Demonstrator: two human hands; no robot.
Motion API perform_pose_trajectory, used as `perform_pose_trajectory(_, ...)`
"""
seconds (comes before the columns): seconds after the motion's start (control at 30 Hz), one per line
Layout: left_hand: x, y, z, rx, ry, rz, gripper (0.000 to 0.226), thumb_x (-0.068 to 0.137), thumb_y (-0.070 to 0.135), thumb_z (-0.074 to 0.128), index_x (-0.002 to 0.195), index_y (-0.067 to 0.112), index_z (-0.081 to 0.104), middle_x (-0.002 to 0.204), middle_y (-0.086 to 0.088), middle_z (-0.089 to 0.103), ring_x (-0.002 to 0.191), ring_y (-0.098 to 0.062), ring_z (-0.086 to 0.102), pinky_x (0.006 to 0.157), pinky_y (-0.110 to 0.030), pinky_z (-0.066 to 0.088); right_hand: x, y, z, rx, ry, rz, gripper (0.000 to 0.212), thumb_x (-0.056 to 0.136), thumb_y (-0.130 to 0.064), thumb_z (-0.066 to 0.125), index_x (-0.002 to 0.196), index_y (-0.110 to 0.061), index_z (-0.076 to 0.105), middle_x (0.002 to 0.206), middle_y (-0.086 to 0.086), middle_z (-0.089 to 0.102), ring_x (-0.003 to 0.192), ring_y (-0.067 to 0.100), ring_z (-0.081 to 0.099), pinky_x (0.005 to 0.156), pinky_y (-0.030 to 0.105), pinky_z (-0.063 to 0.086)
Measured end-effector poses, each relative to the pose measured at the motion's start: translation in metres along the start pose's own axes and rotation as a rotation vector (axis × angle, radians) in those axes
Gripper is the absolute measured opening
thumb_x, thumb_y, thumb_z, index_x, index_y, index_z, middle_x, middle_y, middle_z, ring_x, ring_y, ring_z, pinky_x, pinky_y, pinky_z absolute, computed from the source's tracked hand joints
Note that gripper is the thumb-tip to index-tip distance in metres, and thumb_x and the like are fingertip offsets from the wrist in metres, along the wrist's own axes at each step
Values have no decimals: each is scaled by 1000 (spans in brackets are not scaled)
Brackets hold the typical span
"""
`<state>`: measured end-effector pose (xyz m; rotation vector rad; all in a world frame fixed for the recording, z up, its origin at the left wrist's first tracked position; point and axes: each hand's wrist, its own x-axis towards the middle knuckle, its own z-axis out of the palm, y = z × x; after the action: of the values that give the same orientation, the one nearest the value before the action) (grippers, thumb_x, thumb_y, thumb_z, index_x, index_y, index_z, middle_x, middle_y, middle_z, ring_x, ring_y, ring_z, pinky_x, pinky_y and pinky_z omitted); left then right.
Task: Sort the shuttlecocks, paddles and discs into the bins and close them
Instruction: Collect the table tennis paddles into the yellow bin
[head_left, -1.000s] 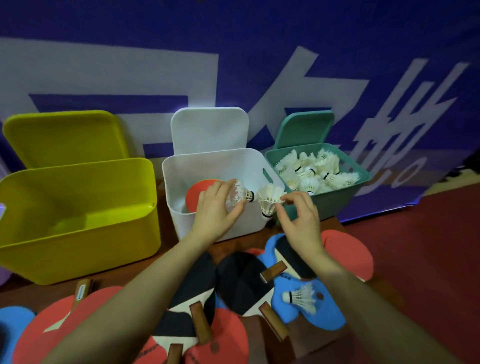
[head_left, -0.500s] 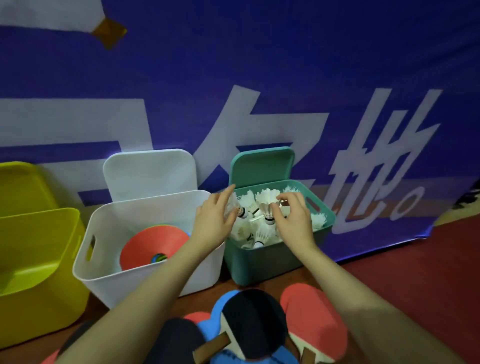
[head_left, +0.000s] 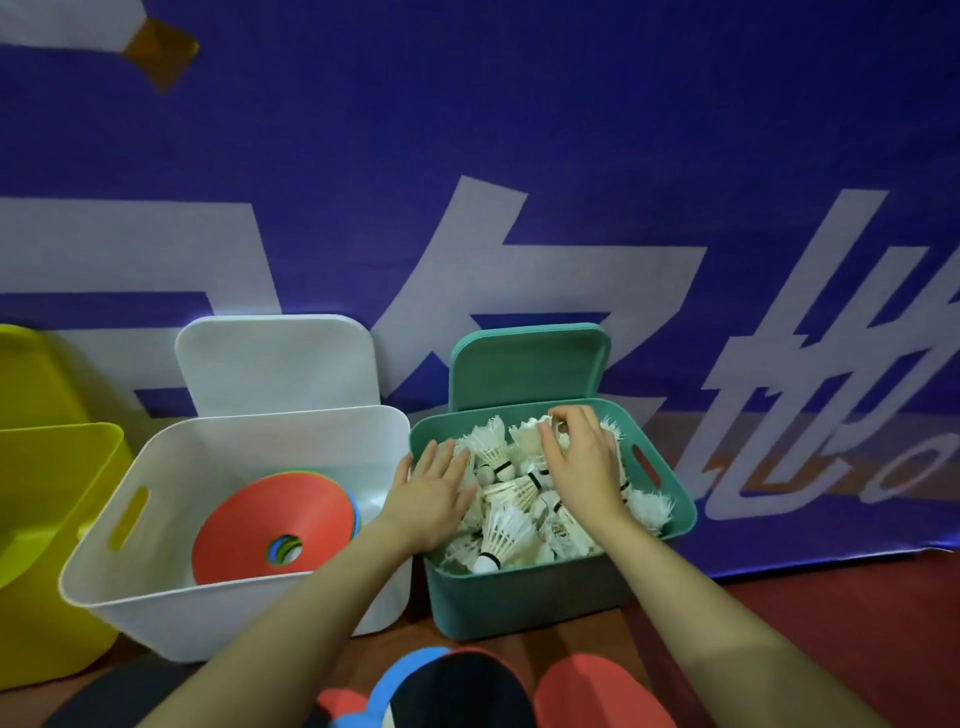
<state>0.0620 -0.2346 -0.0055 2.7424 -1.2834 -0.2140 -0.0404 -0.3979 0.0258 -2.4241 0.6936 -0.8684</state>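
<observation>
Far left of both hands stands the yellow bin (head_left: 57, 545), then the white bin (head_left: 234, 597) holding stacked discs (head_left: 275, 525), its lid (head_left: 278, 364) propped behind. The left hand (head_left: 434, 496) lies flat, grip apart, fingers straight on the shuttlecocks (head_left: 506, 535) in the green bin (head_left: 519, 597). Just right, the right hand (head_left: 584, 462) curls its grip over the pile, though what it pinches is unclear; paddles (head_left: 462, 691) lie on the floor below both wrists.
</observation>
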Motion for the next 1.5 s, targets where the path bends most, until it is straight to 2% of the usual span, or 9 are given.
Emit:
perform_pose_trajectory(0.13, 8, -1, 4, 49, 14, 2, 58, 101, 43, 15, 150, 20, -6, 158, 0, -9, 144, -17, -10, 115, -40, -7, 4, 6, 14, -147, -204, -16, 38, 99, -36, 40, 131, -19, 48, 133, -5, 50, 117, 23, 49, 94, 34, 37)
perform_pose_trajectory(0.27, 7, 0, 7, 120, -13, 10, 57, 100, 43, 12, 149, 21, -6, 158, 2, -5, 145, -16, -5, 115, -41, -8, -8, 13, 23, -373, -409, -181, 50, 101, -43, 24, 148, -26, 23, 154, -8, 24, 140, 9, 25, 114, 32, 11)
perform_pose_trajectory(0.43, 3, 0, 3, 196, -86, 22, 58, 99, 46, 10, 150, 20, -4, 158, 2, 1, 145, -19, -5, 115, -44, -11, -17, 13, 25, -587, -554, -211, 67, 89, -58, -6, 150, -29, -1, 158, -10, 4, 145, 9, 2, 113, 42, -11)
perform_pose_trajectory(0.6, -6, 3, -2, 93, -48, 12, 60, 99, 46, 17, 150, 21, -2, 158, -2, 0, 145, -19, -2, 115, -43, -7, -14, 2, 18, -589, -616, -125, 63, 97, -56, 7, 150, -24, -8, 158, -6, -6, 145, 11, -7, 111, 47, -17)
perform_pose_trajectory(0.73, -32, 5, -7, -43, 45, 28, 58, 100, 41, 26, 150, 22, 5, 158, -1, 2, 144, -18, 5, 115, -39, 1, -27, -3, 2, -549, -569, -128, 62, 98, -53, 12, 150, -24, -2, 159, 1, -7, 146, 18, -5, 114, 47, -10)
perform_pose_trajectory(1.1, -107, 4, -16, -108, 309, -7, 53, 91, 37, 37, 140, 16, 40, 146, -3, 39, 132, -22, 38, 104, -31, 23, -88, -21, -12, -255, -222, -308, 45, 91, -34, 35, 131, -17, 50, 130, 2, 51, 122, 22, 42, 97, 33, 18)
perform_pose_trajectory(1.23, -137, -3, -11, -138, 316, -18, 57, 85, 40, 33, 132, 14, 49, 136, -5, 50, 124, -27, 45, 100, -37, 28, -115, -28, -7, -110, -157, -378, 43, 89, -34, 34, 118, -16, 59, 115, 1, 59, 108, 13, 40, 94, 34, 21)
perform_pose_trajectory(1.4, -178, -18, 11, -101, 357, -6, 49, 78, 32, 37, 111, 8, 65, 109, -9, 66, 98, -31, 62, 82, -41, 46, -150, -34, 3, -77, -101, -366, 36, 88, -31, 41, 111, -15, 64, 105, 0, 63, 101, 14, 45, 87, 30, 24)
perform_pose_trajectory(1.5, -204, -27, 34, -135, 295, -28, 45, 80, 28, 44, 117, 8, 62, 117, -10, 63, 109, -31, 57, 88, -42, 42, -175, -40, 9, -66, -134, -323, 38, 88, -33, 41, 112, -14, 64, 105, 1, 63, 100, 14, 45, 85, 29, 25)
